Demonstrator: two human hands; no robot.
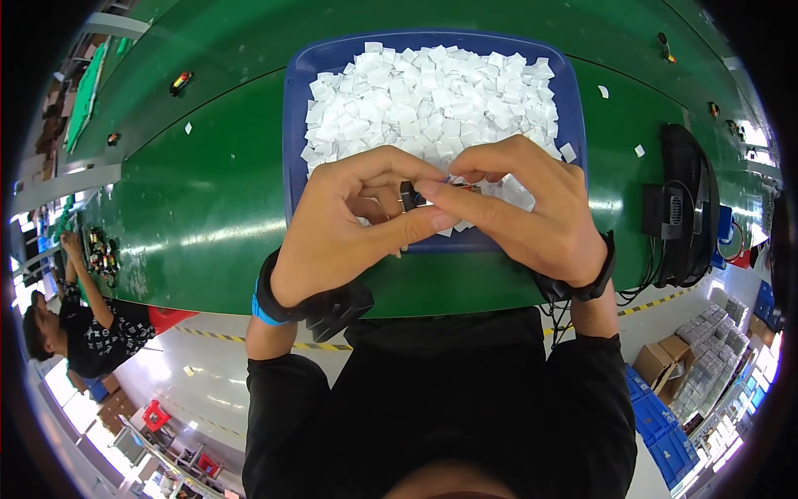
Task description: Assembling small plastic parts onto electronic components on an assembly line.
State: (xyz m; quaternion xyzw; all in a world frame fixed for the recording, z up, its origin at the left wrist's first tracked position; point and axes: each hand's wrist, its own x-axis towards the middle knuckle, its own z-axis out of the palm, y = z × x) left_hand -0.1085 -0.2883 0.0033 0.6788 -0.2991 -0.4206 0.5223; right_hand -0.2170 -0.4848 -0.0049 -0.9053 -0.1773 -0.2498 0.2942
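Observation:
Both hands meet over the near part of a blue tray point(293, 125) heaped with small white square pieces point(428, 100). My left hand point(332, 220) is closed, thumb and fingers gripping a small black part point(406, 196) with thin metal pins on its side. From the right, my right hand point(544, 208) closes in a pinch at the same part, its thumb near the left fingertips. Thin coloured wires or leads show between the right fingers. Much of the small part is hidden by the fingers, so its exact kind cannot be told.
The tray stands on a green table point(208, 216). To the right is a black device point(694, 204) with cables. Small coloured parts point(180, 82) and loose white pieces point(603, 91) lie about. At far left a co-worker point(91, 324) handles a pile of parts point(103, 252).

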